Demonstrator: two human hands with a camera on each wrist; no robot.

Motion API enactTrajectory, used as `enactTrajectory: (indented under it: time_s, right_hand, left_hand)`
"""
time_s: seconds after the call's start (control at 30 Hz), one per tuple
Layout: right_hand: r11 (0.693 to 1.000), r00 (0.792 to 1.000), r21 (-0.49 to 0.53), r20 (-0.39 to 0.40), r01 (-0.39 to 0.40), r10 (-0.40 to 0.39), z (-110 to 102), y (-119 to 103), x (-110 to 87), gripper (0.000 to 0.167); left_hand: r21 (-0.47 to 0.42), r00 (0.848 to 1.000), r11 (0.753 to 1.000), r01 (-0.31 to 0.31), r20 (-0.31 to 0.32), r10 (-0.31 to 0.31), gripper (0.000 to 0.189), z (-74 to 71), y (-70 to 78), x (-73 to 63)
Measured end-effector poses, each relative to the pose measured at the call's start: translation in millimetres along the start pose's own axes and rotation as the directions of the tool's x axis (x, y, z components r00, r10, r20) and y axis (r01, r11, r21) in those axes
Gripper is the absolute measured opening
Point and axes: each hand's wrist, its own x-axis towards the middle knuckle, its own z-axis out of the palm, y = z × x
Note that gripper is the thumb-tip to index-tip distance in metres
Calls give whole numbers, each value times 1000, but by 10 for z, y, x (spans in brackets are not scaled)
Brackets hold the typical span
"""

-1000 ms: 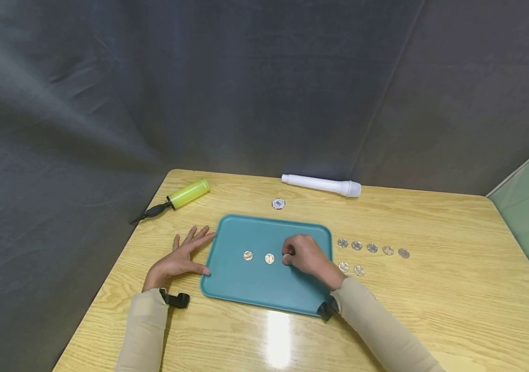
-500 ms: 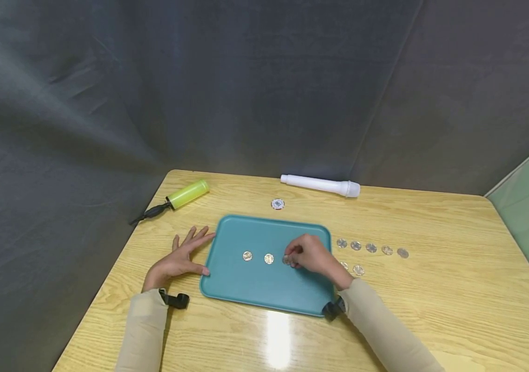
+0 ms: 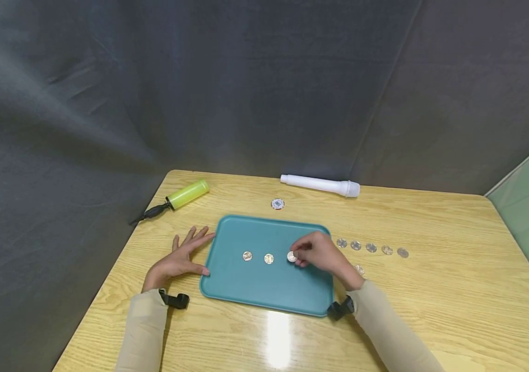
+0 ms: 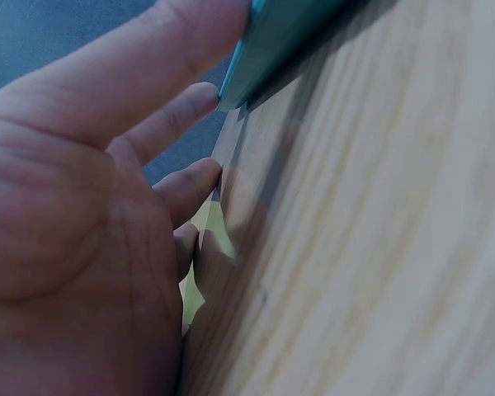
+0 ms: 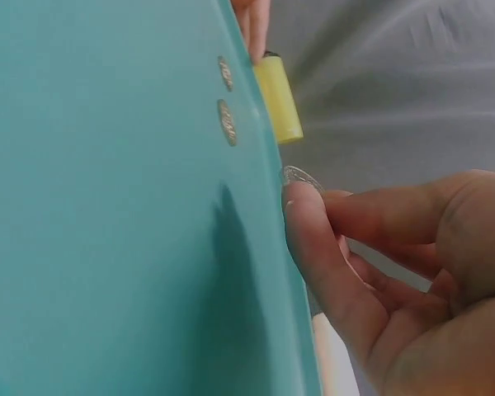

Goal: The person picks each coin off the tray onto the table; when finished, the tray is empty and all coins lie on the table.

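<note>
My right hand [image 3: 321, 253] pinches a shiny round coin [image 3: 291, 256] between thumb and forefinger, over the right half of a teal tray [image 3: 245, 289]. In the right wrist view the pinched coin [image 5: 301, 176] stands clear of the tray surface. Two more coins lie flat on the tray, a middle coin [image 3: 269, 259] and a left coin [image 3: 247, 256]. At the tray's left edge rests my left hand [image 3: 180, 261], fingers spread, thumb and forefinger touching the rim. The left wrist view shows its palm [image 4: 58, 247] beside the tray's side wall [image 4: 264, 49].
Right of the tray, several silvery coins [image 3: 372, 248] form a row on the wooden table [image 3: 455, 268], with another coin [image 3: 359, 269] nearer me. Behind the tray lie a poker chip [image 3: 277, 204], a white toy microphone [image 3: 320, 185] and a yellow hand pump [image 3: 189, 194].
My right hand has lifted the coin off the tray and shifted slightly right, turning the coin's face into view. The left hand has stayed still.
</note>
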Motion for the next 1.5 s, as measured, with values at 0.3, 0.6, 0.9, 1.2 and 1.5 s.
enactTrajectory:
  time_s: [0.3, 0.6, 0.9, 1.2, 1.5]
  right_hand:
    - [998, 999, 57, -35, -32, 34, -161, 33, -110, 16]
    - [992, 996, 102, -55, -70, 76, -355, 113, -275, 19]
    - [992, 993, 107, -92, -70, 80, -575, 234, -454, 23]
    - [989, 988, 125, -119, -84, 99, -739, 348, -644, 26]
    - [985, 983, 145, -147, -91, 112, -904, 498, -812, 29]
  left_hand:
    - [6, 1000, 1000, -3, 3, 3, 95, -6, 4, -2]
    - [-3, 1000, 1000, -13, 13, 13, 95, -9, 28, 10]
    - [3, 1000, 1000, -8, 7, 8, 95, -4, 16, 8]
    - [2, 1000, 1000, -4, 6, 4, 95, -2, 11, 2]
    - [4, 1000, 1000, 4, 8, -4, 96, -3, 32, -6]
